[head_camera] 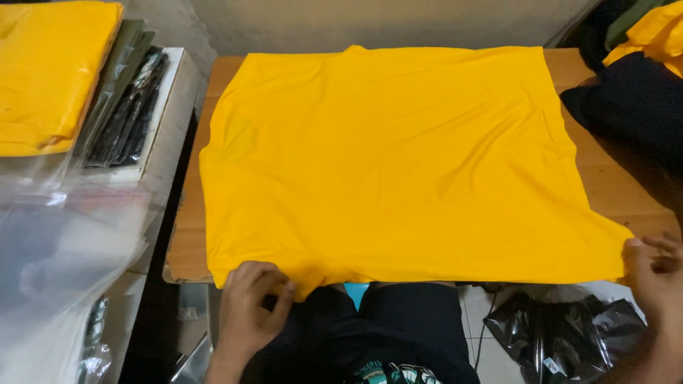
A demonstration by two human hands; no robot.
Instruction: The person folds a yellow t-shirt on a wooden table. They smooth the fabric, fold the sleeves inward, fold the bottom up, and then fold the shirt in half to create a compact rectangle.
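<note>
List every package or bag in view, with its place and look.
Clear plastic bags: left side table, glossy, see-through, loosely stacked.
Bagged yellow garment: top left, flat, in clear wrap.
Bagged dark garments: beside it, thin stack.
Black plastic bag: floor, lower right, crumpled.
No signs or screens.

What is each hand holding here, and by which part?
Both hold the yellow T-shirt: left hand at its near left corner, right hand at its near right corner.
</note>
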